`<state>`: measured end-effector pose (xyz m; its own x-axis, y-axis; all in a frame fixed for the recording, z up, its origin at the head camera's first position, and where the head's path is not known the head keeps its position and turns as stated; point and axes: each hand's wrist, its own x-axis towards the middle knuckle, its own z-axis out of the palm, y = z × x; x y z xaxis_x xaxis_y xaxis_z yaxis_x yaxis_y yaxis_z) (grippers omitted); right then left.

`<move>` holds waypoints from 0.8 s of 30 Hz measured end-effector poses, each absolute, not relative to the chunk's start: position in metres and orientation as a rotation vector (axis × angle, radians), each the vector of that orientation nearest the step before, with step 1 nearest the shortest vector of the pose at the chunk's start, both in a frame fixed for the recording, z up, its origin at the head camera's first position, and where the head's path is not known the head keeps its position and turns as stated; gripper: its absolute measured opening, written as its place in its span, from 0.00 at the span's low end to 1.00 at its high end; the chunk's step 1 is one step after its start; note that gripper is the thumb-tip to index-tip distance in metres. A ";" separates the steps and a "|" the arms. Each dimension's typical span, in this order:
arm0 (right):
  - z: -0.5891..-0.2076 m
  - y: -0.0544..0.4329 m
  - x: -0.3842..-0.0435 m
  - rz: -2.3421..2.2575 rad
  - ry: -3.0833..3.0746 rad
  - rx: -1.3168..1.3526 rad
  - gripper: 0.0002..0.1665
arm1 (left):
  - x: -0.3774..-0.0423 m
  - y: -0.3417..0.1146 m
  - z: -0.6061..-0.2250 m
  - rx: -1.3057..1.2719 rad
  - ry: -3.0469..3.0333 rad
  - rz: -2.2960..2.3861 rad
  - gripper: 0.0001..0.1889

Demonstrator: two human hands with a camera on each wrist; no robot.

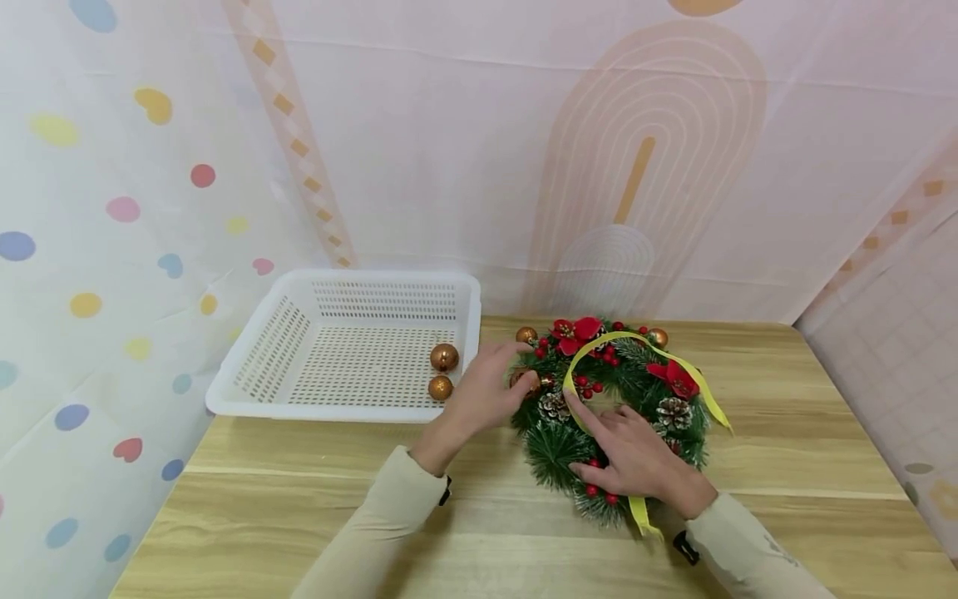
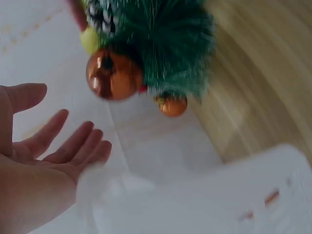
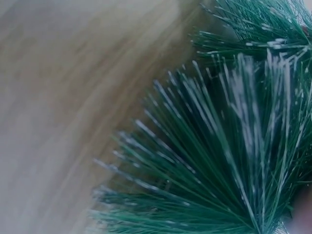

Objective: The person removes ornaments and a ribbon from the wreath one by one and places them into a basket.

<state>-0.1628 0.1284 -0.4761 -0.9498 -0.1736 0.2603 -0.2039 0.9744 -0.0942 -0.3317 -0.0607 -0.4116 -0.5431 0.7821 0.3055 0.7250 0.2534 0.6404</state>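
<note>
A green wreath (image 1: 554,453) with red flowers, berries, pinecones and copper baubles lies on the table. At its left side, my left hand (image 1: 482,395) reaches toward a copper bauble (image 2: 113,74); in the left wrist view its fingers are spread and apart from that ball. Over the wreath's front and centre rests my right hand (image 1: 636,453), its index fingertip at a yellow ribbon (image 1: 614,335) that arches across the wreath. The ribbon's tail hangs out below the right hand. Green needles (image 3: 209,161) fill much of the right wrist view.
Left of the wreath stands a white perforated basket (image 1: 299,411) holding two copper baubles, a larger one (image 1: 444,358) and a smaller one (image 1: 441,388). A patterned cloth (image 1: 419,166) hangs behind the wooden table (image 1: 494,549).
</note>
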 end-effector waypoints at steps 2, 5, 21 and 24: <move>-0.476 0.129 -0.163 0.171 -2.872 0.270 0.56 | -0.331 -0.053 -0.416 1.525 2.367 1.207 0.18; -0.477 0.129 -0.163 0.163 -2.871 0.265 0.56 | -0.331 -0.043 -0.423 1.583 2.367 1.184 0.16; -0.478 0.130 -0.166 0.156 -2.860 0.273 0.56 | -0.329 -0.014 -0.436 1.653 2.507 0.945 0.09; -0.478 0.130 -0.166 0.170 -2.865 0.270 0.56 | -0.328 -0.011 -0.437 1.652 2.495 0.969 0.08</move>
